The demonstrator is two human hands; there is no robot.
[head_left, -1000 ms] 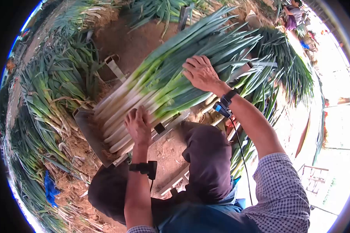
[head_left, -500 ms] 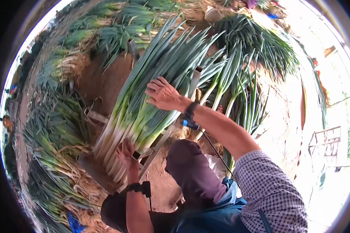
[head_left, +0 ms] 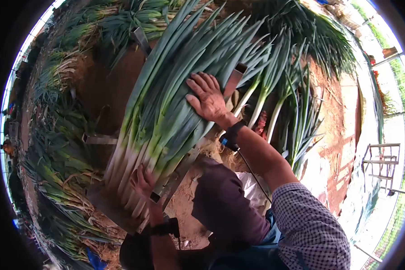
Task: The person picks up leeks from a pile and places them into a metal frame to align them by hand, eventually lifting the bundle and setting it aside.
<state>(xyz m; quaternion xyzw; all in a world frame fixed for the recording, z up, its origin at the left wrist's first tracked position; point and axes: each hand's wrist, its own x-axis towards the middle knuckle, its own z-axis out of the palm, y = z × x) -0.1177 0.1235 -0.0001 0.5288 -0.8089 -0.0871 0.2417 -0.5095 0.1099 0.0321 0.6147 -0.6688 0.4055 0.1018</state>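
Note:
A thick bundle of leeks [head_left: 159,121] lies slantwise in a metal frame [head_left: 172,176], white stems toward the lower left and green leaves toward the top. My right hand [head_left: 208,97] rests flat on the leaves, palm down, fingers stretched out. Lower down, my left hand [head_left: 141,181] touches the white stems on their right side, its fingers loosely bent and apart. Beside it is a short metal post of the frame. The stem ends sit against a metal end plate [head_left: 108,202].
More leeks [head_left: 60,157] are piled along the left, with another heap [head_left: 310,36] at the upper right. An upright metal post [head_left: 235,81] stands by my right hand. A small metal rack [head_left: 382,162] is at the far right. My knee [head_left: 225,200] is below.
My right hand has slid right over the leaves, its fingers now flatter and pointing more upward. My left hand stays by the white stems. The view has shifted slightly.

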